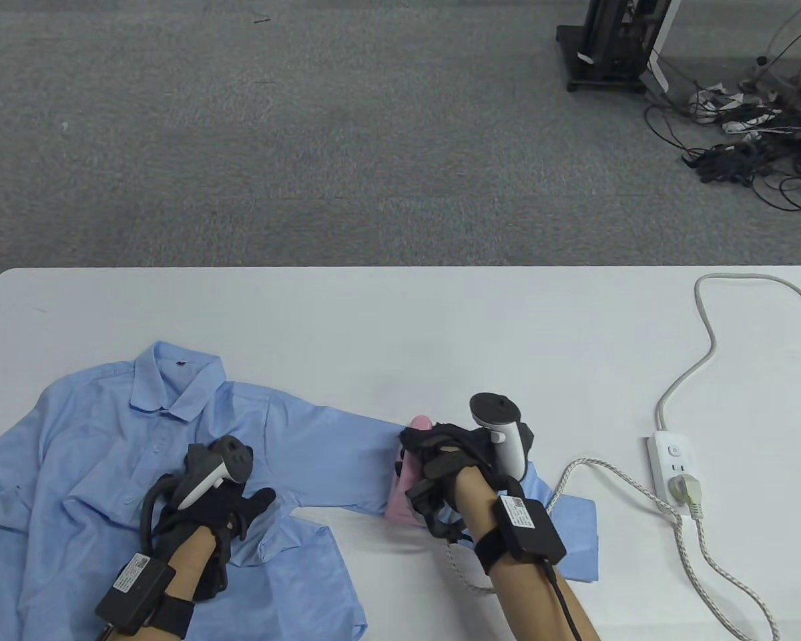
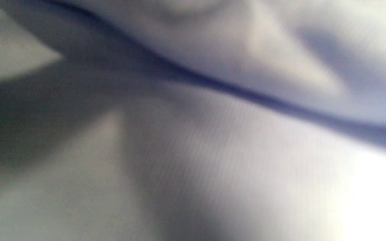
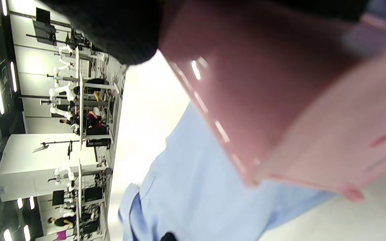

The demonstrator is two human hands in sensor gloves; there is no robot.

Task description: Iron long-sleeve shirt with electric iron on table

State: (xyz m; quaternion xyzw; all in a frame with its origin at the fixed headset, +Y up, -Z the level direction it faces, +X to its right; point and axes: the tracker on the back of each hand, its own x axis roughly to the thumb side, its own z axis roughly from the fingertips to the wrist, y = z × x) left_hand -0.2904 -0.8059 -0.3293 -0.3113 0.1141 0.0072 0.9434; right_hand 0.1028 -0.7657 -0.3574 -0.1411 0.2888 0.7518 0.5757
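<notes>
A light blue long-sleeve shirt [image 1: 107, 454] lies spread on the white table [image 1: 440, 334] at the front left, one sleeve [image 1: 347, 461] stretched to the right. My right hand [image 1: 450, 461] grips the handle of a pink electric iron [image 1: 404, 494] that rests on that sleeve; the iron fills the right wrist view [image 3: 280, 117] over blue cloth [image 3: 193, 201]. My left hand [image 1: 230, 504] rests flat on the shirt's front, fingers spread. The left wrist view shows only blurred shirt fabric [image 2: 213, 150], very close.
The iron's braided cord [image 1: 594, 467] runs to a white power strip [image 1: 674, 474] at the right, whose grey cable [image 1: 707, 334] loops toward the far right edge. Beyond the table are grey carpet, a black stand [image 1: 607, 47] and tangled cables [image 1: 754, 147].
</notes>
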